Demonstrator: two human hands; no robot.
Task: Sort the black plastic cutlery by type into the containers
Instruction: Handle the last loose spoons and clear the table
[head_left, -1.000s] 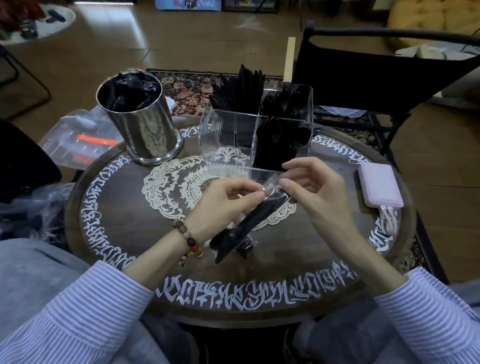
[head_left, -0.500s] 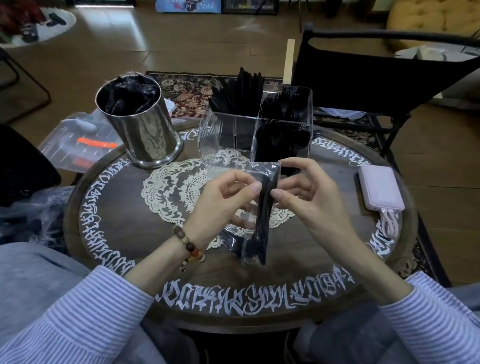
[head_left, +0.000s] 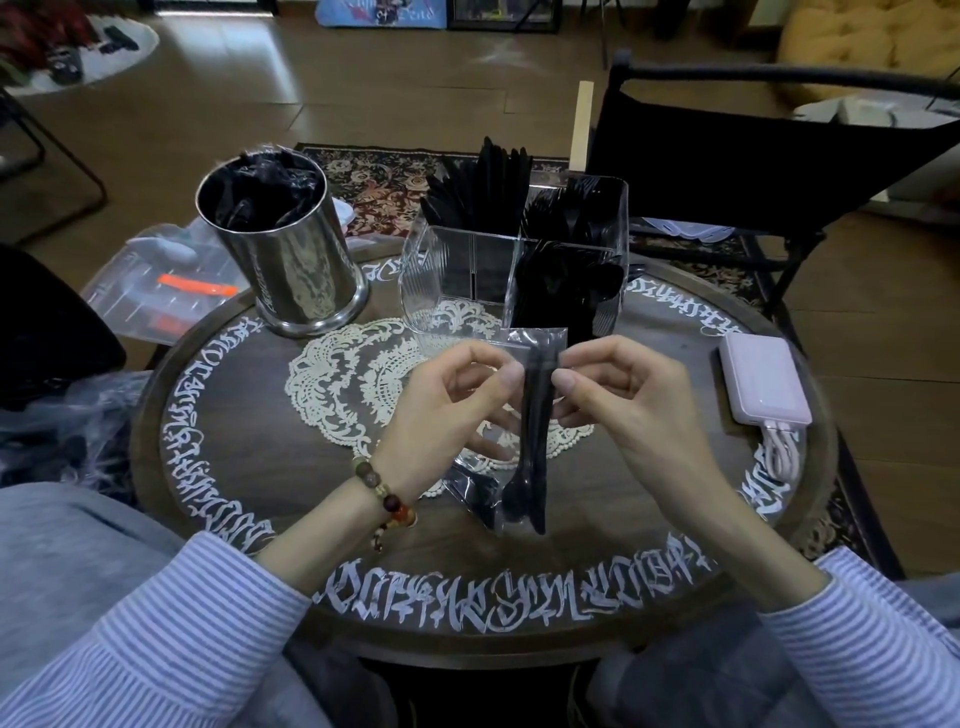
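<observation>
Above the near middle of the round table (head_left: 218, 467), just in front of the clear divided container (head_left: 457, 291), a sealed clear packet (head_left: 524, 415) hangs upright between both hands. The left hand (head_left: 447, 410) pinches the packet's left side with thumb and forefinger, and the right hand (head_left: 618, 400) pinches the right side in the same way, the other fingers loosely curled; the pinches sit close together, a little below the packet's top edge. Inside, black cutlery (head_left: 532, 447) stands on end with a spoon bowl (head_left: 514, 499) low down; what else is packed beside it I cannot tell for sure.

The packet looks very light, and its film thin, slick and crinkly, so it probably slips unless gripped firmly between the pads. The pieces inside seem stiff yet thin, likely to snap if bent hard. A sensible hold is on the empty film near the top seam, one pinch on each face, pulling apart so the seam splits and the handles come free. Once opened, each piece is best taken by its handle rather than by the bowl or tines.

The clear container already holds black pieces standing in its far and right compartments, while the near left one looks vacant. The steel canister (head_left: 291, 260) to the left holds dark crumpled film, which seems to be spent wrappers. A pink power bank (head_left: 763, 379) lies on the right part of the table, well apart from the hands
</observation>
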